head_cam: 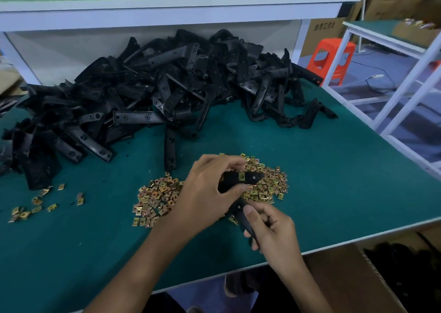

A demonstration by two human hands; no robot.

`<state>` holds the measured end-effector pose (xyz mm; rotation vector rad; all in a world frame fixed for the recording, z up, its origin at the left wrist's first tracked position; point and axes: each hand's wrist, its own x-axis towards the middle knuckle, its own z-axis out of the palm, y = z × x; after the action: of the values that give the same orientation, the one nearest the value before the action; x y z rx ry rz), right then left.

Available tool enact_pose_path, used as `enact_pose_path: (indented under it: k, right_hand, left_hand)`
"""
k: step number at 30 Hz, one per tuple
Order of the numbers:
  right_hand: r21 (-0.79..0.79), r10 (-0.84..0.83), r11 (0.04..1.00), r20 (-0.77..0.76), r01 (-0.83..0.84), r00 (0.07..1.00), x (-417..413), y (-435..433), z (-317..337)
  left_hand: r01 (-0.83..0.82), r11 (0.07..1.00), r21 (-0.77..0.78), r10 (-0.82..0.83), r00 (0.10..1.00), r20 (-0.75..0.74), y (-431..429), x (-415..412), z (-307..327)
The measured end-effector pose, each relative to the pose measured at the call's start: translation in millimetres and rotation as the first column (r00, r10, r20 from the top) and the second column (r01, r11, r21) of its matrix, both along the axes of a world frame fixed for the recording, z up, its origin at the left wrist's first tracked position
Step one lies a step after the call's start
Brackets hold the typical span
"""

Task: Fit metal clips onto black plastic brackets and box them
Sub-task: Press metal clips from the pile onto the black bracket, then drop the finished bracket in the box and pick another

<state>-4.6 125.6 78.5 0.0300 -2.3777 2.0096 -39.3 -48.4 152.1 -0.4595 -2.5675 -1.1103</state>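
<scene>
At the lower centre of the frame, the left hand (pixel 210 193) pinches the upper end of a black bracket (pixel 253 177) between thumb and curled fingers, beside a clip (pixel 241 176) seated on it. The right hand (pixel 274 234) grips the bracket's lower end. Beneath them loose clips (pixel 155 200) lie on the green table (pixel 334 181). A bracket heap (pixel 155 85) fills the upper left.
</scene>
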Motion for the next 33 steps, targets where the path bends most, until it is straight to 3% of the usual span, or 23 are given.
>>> enact_pose_path:
  k: [5,10,14,21,24,30,33]
  right_hand:
    - [-0.099,-0.148,0.984,0.006,0.147,0.989,26,15,4]
    - [-0.133,-0.362,0.92,0.069,0.369,0.929,80,49,1]
    - [-0.135,-0.519,0.838,0.103,0.529,0.848,129,74,-2]
    - [-0.168,-0.707,0.669,0.156,0.724,0.69,187,112,-3]
    - [-0.18,-0.727,0.636,0.187,0.751,0.661,198,125,-4]
    - [-0.152,-0.805,0.524,0.234,0.838,0.546,195,175,0]
    - [-0.234,-0.759,0.456,0.402,0.859,0.512,186,216,-1]
  left_hand:
    - [0.015,1.0,-0.008,-0.016,0.996,-0.09,20,0,-1]
    - [0.258,0.966,-0.002,-0.257,0.963,-0.075,82,7,-9]
    - [0.464,0.884,-0.047,-0.462,0.885,0.059,143,21,-16]
    - [0.685,0.729,-0.004,-0.68,0.724,0.113,197,56,-30]
    - [0.707,0.707,0.004,-0.699,0.698,0.155,191,61,-38]
    - [0.636,0.771,0.009,-0.619,0.747,0.242,165,62,-47]
    - [0.597,0.802,0.009,-0.576,0.77,0.273,155,63,-47]
